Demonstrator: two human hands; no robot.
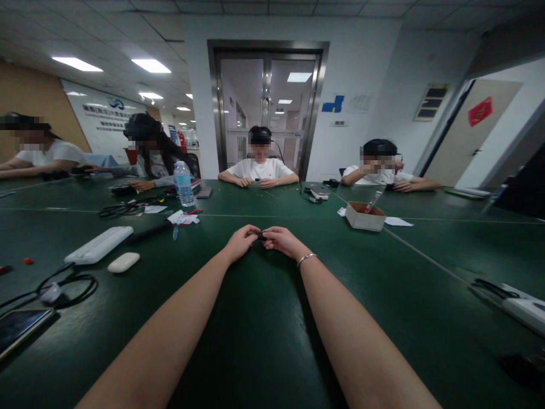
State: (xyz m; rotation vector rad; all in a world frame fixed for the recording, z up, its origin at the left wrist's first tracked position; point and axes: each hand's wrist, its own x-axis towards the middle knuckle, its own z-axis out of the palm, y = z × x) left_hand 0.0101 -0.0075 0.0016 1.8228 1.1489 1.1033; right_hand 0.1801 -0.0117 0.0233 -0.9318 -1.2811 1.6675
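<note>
Both my hands meet over the dark green table (255,329), in the middle of the head view. Between their fingertips is a small black object (261,236), too small to identify. My left hand (243,243) pinches its left side with thumb and fingers. From the right, my right hand (284,241) closes its fingers on the same object, and a silver bracelet (306,259) circles that wrist. The fingers hide part of the black object.
At left lie a white power bank (100,245), a white oval case (124,262), cables and a phone (21,326). Farther back stand a water bottle (184,184) and an open box (365,218). A power strip (525,308) is at right. Several people sit across the table.
</note>
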